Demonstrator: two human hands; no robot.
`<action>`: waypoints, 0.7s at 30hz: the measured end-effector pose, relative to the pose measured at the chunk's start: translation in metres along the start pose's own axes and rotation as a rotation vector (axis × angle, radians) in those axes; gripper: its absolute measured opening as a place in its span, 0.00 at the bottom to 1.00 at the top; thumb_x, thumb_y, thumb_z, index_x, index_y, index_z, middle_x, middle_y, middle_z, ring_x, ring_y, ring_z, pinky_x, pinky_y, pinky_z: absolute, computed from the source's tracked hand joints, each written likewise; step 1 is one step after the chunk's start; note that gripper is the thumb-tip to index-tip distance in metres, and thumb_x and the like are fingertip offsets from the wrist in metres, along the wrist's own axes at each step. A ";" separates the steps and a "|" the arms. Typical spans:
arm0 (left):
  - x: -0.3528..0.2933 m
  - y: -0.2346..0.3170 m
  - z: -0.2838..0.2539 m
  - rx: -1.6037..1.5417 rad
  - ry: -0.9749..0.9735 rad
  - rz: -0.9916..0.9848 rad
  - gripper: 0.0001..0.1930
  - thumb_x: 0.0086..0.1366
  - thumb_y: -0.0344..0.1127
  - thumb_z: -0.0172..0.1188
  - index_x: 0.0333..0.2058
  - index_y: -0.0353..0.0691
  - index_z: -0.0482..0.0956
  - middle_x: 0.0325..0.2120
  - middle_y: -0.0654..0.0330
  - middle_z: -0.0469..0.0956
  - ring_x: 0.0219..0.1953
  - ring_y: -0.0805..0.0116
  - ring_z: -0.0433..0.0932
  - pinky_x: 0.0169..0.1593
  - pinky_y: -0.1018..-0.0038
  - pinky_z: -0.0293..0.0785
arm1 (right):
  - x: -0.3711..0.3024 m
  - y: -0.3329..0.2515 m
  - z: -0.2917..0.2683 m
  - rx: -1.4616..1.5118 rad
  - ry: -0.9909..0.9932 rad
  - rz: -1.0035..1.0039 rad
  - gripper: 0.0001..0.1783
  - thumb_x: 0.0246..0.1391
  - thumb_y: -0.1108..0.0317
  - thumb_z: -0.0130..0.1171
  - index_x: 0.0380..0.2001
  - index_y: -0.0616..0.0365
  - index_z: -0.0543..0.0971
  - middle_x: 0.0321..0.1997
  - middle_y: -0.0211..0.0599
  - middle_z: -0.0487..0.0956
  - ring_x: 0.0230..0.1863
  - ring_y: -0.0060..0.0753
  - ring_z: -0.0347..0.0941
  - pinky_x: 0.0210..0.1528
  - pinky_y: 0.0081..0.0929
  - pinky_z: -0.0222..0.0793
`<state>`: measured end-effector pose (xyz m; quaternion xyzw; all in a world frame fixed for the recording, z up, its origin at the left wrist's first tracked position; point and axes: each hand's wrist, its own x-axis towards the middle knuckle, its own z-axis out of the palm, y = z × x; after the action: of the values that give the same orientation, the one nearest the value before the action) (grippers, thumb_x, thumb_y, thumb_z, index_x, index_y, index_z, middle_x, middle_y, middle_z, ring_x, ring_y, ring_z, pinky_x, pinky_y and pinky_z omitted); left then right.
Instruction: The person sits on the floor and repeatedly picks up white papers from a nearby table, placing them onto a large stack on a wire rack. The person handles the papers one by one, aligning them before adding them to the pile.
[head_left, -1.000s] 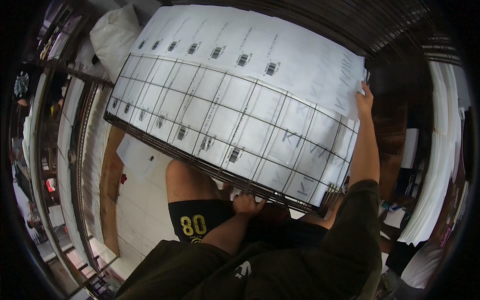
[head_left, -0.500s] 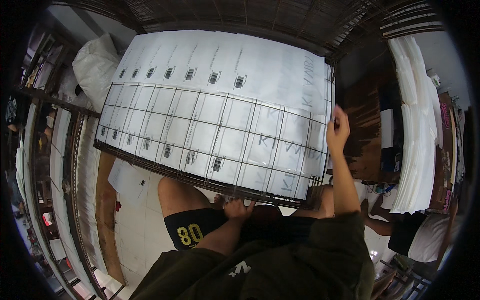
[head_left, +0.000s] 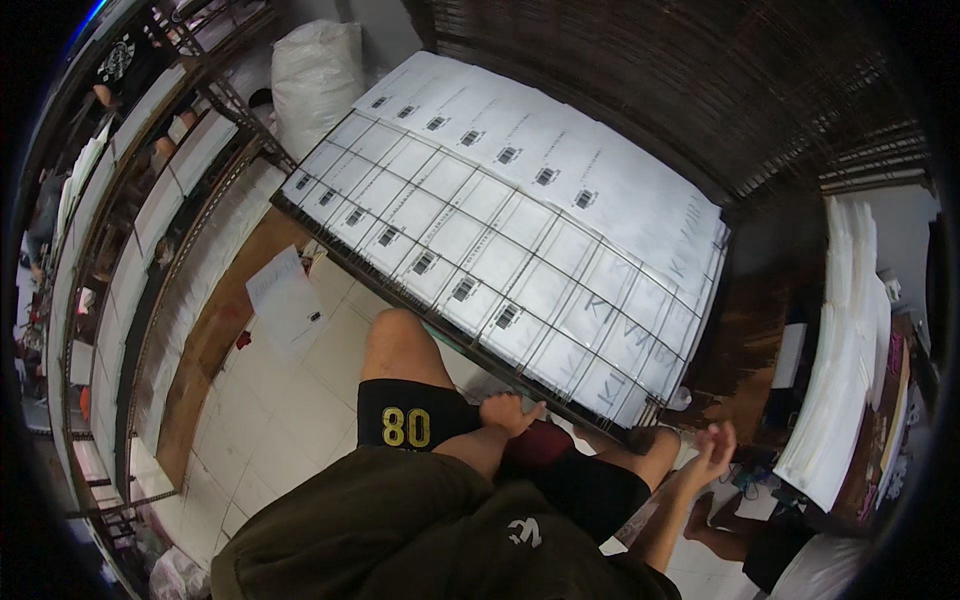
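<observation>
Tiled floor (head_left: 255,440) lay at 8 o'clock. Rack (head_left: 425,316), bearing sheets (head_left: 545,150), lay 12 o'clock from the nearer left hand (head_left: 507,414) (grip unclear), long axis 10-to-4. Right hand (head_left: 712,448) hung at 4 o'clock, half-curled, empty.

The camera sat on the head, looking down over the knees (head_left: 402,340) at the wire rack (head_left: 400,297), its near edge close, its far edge farther.
</observation>
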<state>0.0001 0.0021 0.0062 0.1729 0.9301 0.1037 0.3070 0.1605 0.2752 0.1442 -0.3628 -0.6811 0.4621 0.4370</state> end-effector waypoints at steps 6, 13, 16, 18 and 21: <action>0.004 -0.008 0.014 -0.032 0.073 0.018 0.39 0.58 0.72 0.36 0.32 0.41 0.82 0.29 0.53 0.81 0.36 0.56 0.80 0.38 0.61 0.73 | 0.127 -0.135 -0.070 0.498 0.143 -0.279 0.31 0.55 0.69 0.54 0.61 0.61 0.59 0.60 0.49 0.64 0.55 0.45 0.66 0.58 0.39 0.62; 0.002 -0.003 0.005 -0.038 0.095 0.033 0.38 0.57 0.72 0.38 0.32 0.42 0.82 0.29 0.52 0.81 0.35 0.56 0.80 0.38 0.62 0.73 | 0.266 -0.151 -0.213 0.999 0.766 0.036 0.49 0.48 0.48 0.58 0.64 0.60 0.47 0.63 0.53 0.58 0.64 0.54 0.57 0.63 0.55 0.55; 0.006 -0.007 0.016 -0.055 0.124 0.066 0.38 0.57 0.72 0.38 0.36 0.41 0.82 0.32 0.51 0.81 0.38 0.56 0.80 0.40 0.62 0.73 | 0.305 -0.095 -0.275 1.030 0.770 0.094 0.54 0.48 0.30 0.45 0.66 0.59 0.43 0.65 0.52 0.56 0.64 0.58 0.55 0.60 0.59 0.57; 0.006 -0.007 0.018 -0.057 0.088 0.036 0.38 0.57 0.72 0.38 0.36 0.41 0.82 0.32 0.51 0.81 0.39 0.56 0.80 0.41 0.62 0.73 | 0.305 -0.081 -0.274 1.154 0.752 0.128 0.55 0.47 0.28 0.43 0.66 0.59 0.44 0.66 0.52 0.54 0.65 0.59 0.53 0.60 0.58 0.57; 0.005 -0.007 0.016 -0.048 0.088 0.037 0.38 0.57 0.72 0.38 0.36 0.41 0.82 0.32 0.51 0.81 0.39 0.56 0.80 0.42 0.62 0.73 | 0.309 -0.067 -0.279 1.202 0.751 0.123 0.59 0.45 0.24 0.41 0.67 0.58 0.41 0.68 0.54 0.52 0.67 0.58 0.50 0.62 0.56 0.55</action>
<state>0.0046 -0.0007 -0.0108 0.1781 0.9366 0.1391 0.2680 0.3041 0.6187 0.3412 -0.2315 -0.0901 0.6253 0.7398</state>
